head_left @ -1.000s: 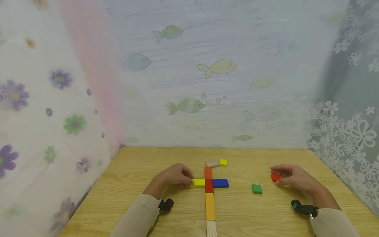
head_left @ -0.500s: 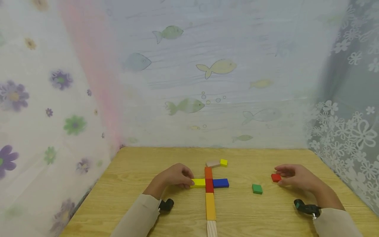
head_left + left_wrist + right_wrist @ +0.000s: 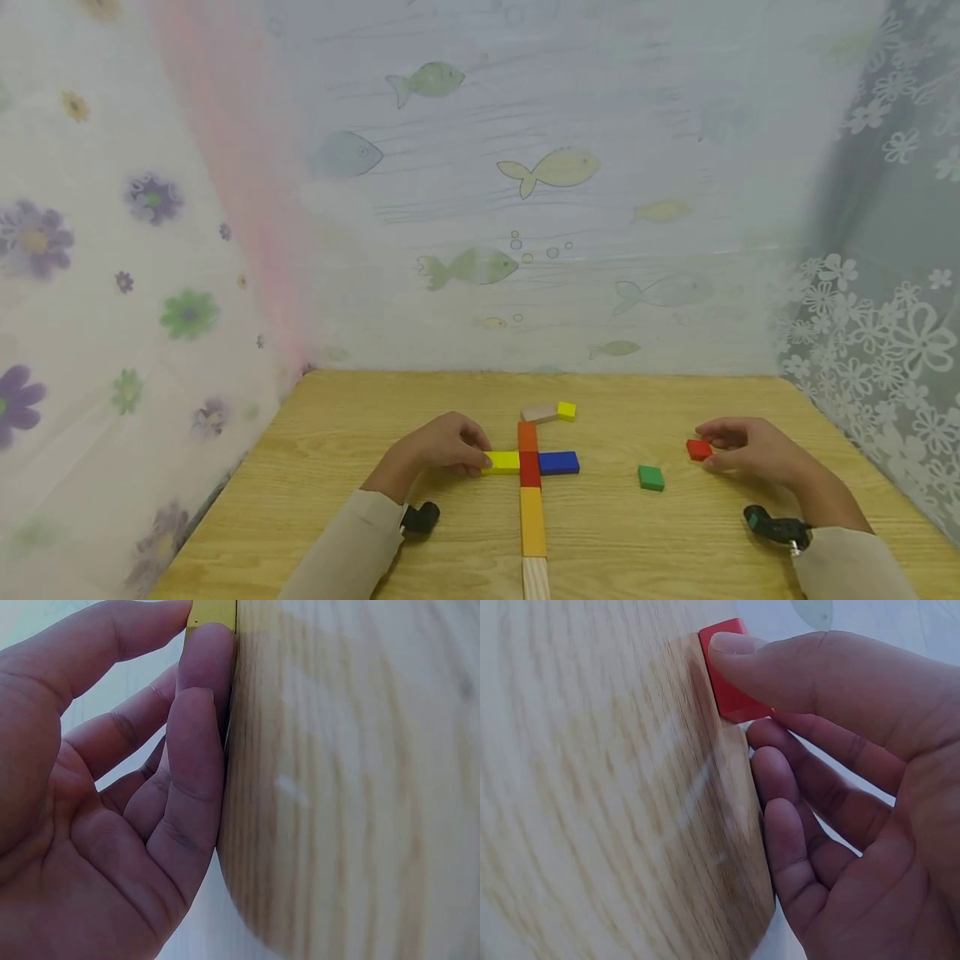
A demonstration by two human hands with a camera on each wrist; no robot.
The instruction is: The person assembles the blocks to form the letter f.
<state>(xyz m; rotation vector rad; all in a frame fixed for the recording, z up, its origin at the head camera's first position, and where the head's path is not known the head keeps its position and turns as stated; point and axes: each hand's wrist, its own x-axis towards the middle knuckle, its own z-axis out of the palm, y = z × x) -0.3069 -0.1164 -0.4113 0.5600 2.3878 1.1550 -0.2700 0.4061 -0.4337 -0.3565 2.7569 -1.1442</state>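
My left hand [image 3: 452,443] pinches the left end of a yellow rectangular block [image 3: 504,463] between thumb and fingers; the block's right end meets a red block [image 3: 529,470] at the middle of a cross of blocks. In the left wrist view, the other fingers curl along the table edge-on. My right hand [image 3: 752,450] is at a small red block [image 3: 727,694] lying on the table to the right. Its thumb lies against the block's near side, with the fingers curving past the far side. A green square block [image 3: 651,478] sits left of it.
The cross also has an orange block [image 3: 528,436], a blue block [image 3: 559,463], an amber block [image 3: 533,522] and a striped pale block [image 3: 536,578]. Behind it lie a pinkish-tan block [image 3: 539,413] and a small yellow block [image 3: 567,411]. Patterned curtains [image 3: 547,225] surround the wooden table [image 3: 345,400].
My right hand has slid slightly to the right, baring a little more of the red block, which stays in nearly the same place. My left hand and the cross of blocks hold still.
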